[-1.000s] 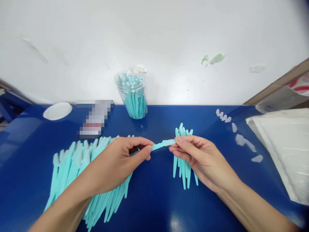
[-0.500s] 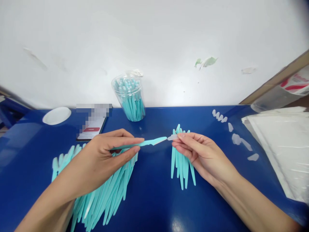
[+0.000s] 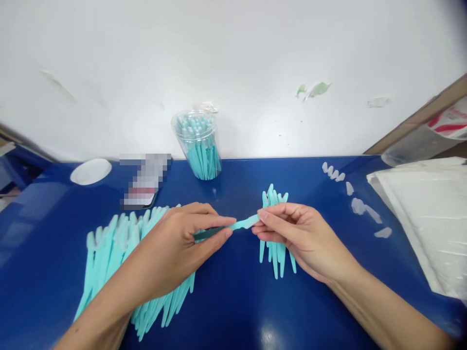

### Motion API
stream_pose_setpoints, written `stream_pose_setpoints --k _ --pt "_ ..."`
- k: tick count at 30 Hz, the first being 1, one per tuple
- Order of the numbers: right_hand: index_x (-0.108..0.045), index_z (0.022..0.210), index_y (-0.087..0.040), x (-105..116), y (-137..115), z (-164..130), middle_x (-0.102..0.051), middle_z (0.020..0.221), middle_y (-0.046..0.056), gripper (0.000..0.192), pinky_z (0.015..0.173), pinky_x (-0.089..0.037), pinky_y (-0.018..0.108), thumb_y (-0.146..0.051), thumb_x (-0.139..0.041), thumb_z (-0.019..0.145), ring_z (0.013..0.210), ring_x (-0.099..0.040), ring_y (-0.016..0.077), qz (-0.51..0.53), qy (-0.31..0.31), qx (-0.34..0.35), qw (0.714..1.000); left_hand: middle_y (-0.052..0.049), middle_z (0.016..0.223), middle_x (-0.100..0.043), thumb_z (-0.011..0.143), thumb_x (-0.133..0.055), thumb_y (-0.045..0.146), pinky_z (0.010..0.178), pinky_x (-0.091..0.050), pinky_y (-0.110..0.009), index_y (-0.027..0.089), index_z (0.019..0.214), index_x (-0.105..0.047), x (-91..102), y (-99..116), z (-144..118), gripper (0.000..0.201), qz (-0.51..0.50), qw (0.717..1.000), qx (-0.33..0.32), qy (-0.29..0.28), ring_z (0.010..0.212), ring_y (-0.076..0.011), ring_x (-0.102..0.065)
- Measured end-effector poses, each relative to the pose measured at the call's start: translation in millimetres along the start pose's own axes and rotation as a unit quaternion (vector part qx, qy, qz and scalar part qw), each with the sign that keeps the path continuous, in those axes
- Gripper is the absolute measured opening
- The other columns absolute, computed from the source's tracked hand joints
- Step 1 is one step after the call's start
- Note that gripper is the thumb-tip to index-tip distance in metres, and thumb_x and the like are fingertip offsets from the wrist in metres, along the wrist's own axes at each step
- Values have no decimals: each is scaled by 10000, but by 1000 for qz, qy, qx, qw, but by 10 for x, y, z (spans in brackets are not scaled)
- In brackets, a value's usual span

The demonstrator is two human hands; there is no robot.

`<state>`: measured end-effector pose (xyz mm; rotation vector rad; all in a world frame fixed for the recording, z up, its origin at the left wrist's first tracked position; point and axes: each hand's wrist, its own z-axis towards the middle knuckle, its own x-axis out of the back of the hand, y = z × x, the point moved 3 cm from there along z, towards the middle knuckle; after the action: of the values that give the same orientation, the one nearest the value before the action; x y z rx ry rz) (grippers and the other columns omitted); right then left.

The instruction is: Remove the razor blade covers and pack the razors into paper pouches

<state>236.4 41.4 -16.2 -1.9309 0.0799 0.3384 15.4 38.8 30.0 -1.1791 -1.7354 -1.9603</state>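
The left hand (image 3: 175, 248) pinches the handle of a teal razor stick (image 3: 233, 226) above the blue bench (image 3: 233, 301), its grip narrow around it. The right hand (image 3: 299, 238), which half a second ago held a clear cap just off the tip, now closes its fingertips on that tip. The cap seems pushed on, though fingers hide it.
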Motion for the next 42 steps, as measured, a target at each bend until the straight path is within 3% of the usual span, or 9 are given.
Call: stream_pose_setpoints --k 5,8,12,16,20,25,29,34,42 --pt "-825 1134 -202 34 -110 -24 -839 910 79 456 777 -695 341 -482 -919 786 805 -809 219 -101 -8 72 992 37 835 -772 949 -679 561 605 -484 -256 376 1046 -847 263 -108 -339 268 95 985 75 123 692 -154 -664" --pt "-819 1135 -207 169 -259 -25 -823 872 68 459 649 -666 307 -526 -886 812 706 -767 191 -168 66 152 972 7 784 -776 929 -661 576 664 -493 -323 322 1041 -832 426 -292 -667 326 232 923 177 249 693 -211 -714" --pt "-826 980 -212 409 -449 23 -788 790 57 394 518 -564 273 -583 -828 847 608 -693 161 -242 179 216 929 -29 870 -800 991 -582 544 678 -473 -359 306 1121 -798 347 -451 -965 346 339 868 263 250 796 -283 -768" --pt "-800 849 -216 675 -653 64 -752 729 52 372 519 -493 298 -588 -785 868 592 -659 177 -321 270 230 878 -62 1036 -810 1026 -564 529 641 -443 -348 279 1145 -779 195 -375 -1048 350 363 854 252 275 813 -297 -759" --pt "-824 933 -197 1055 -877 3 -779 800 81 262 577 -482 313 -444 -742 900 646 -666 186 -417 364 161 817 -72 1180 -792 1043 -572 494 680 -454 -351 222 1039 -782 94 -113 -893 344 355 862 137 335 762 -232 -715" --pt "-858 1003 -170 1519 -1036 -3 -799 817 107 239 704 -525 377 -350 -760 880 742 -714 247 -516 384 83 761 -17 986 -811 1021 -571 513 713 -469 -354 273 1046 -812 -290 232 -266 341 275 945 57 169 809 -235 -741" --pt "-865 985 -179 1698 -1035 294 -817 947 149 254 907 -545 454 -389 -782 868 982 -742 354 -602 336 46 722 -61 896 -804 1011 -513 593 673 -422 -386 239 897 -803 -631 397 269 472 264 961 81 13 831 -304 -737" --pt "-851 1011 -170 1798 -1055 686 -807 1023 199 374 919 -563 507 -497 -755 858 1108 -719 430 -660 316 -2 681 -79 794 -788 964 -574 505 633 -371 -377 215 785 -761 -744 419 528 389 245 965 92 -7 804 -325 -727" --pt "-831 826 -198 1800 -1090 897 -801 864 139 411 833 -577 408 -587 -706 876 985 -756 351 -686 271 -29 674 -47 668 -726 941 -561 513 651 -401 -364 241 636 -688 -730 398 560 428 185 978 91 -7 726 -272 -701"
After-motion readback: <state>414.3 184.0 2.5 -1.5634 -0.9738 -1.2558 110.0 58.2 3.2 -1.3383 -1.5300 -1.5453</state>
